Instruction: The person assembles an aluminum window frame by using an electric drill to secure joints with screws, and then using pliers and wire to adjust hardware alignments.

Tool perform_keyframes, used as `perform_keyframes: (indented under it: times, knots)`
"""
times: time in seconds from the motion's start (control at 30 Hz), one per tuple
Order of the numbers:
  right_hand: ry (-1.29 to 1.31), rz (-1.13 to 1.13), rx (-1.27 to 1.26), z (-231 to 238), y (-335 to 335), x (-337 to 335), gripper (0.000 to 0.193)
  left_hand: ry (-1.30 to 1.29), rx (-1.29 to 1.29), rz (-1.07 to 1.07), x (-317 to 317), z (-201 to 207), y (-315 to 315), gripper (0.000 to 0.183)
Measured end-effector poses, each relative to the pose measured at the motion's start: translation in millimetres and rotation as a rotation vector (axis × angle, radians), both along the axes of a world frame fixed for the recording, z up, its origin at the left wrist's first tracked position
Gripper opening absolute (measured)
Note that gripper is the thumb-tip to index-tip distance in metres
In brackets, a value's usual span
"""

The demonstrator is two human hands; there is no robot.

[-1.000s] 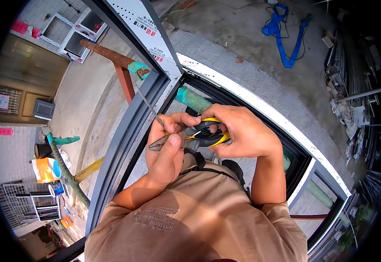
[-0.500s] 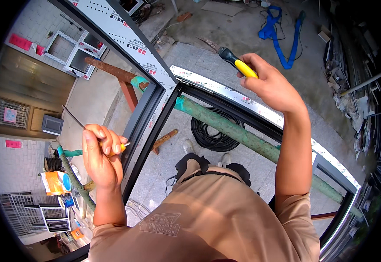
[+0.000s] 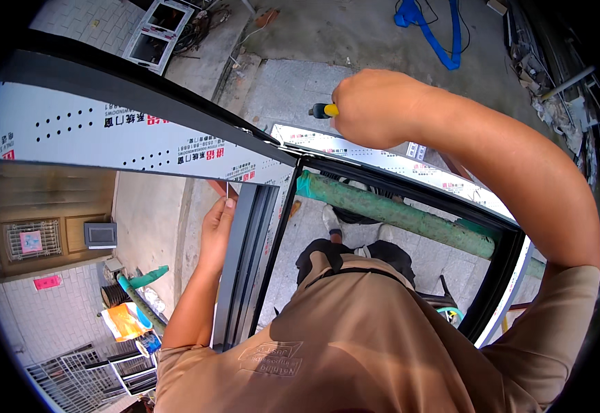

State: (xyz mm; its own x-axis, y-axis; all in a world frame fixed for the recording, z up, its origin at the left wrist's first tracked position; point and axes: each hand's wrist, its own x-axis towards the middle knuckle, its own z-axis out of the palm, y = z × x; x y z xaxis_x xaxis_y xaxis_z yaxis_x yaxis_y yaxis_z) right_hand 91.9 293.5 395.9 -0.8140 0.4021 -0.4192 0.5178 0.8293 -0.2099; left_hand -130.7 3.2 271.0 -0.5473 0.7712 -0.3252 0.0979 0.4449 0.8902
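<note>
One yellow-black tool (image 3: 324, 110) sits in the right hand's (image 3: 377, 110) closed fingers, appearing just past the frame's (image 3: 245, 237) far edge, near its corner. The left hand (image 3: 218, 219) pinches a thin rod (image 3: 228, 190) beside the white rail (image 3: 107, 131). A loose grip could drop the tool; a tilted rod might slip, scratching the rail.

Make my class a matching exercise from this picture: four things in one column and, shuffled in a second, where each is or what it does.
Column one:
1. Left hand
2. Right hand
3. Green pole
4. Blue strap

Column two:
A. Shows through the frame opening
B. Holds a yellow-and-black tool
C. Lies on the ground
D. Pinches a thin metal rod

Pairs: 1-D, 2-B, 3-A, 4-C
</note>
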Motion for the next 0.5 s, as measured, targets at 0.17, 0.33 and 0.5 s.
perform_keyframes:
  times: [0.17, 0.33, 0.5]
  knots:
    - [-0.043, -0.001, -0.172, 3.6, 3.9, -3.1, 0.047, 0.069, 0.063, -0.110, -11.2, 0.4, 4.8, 0.047]
    - [0.135, 0.027, 0.004, -15.2, 29.7, -1.1, 0.045, 0.340, 0.296, -0.010, -2.3, 15.7, 12.3, 0.065]
    - [0.089, -0.116, 0.037, -11.4, 34.0, -2.9, 0.040, 0.348, 0.986, 0.037, -17.0, 43.1, 33.3, 0.081]
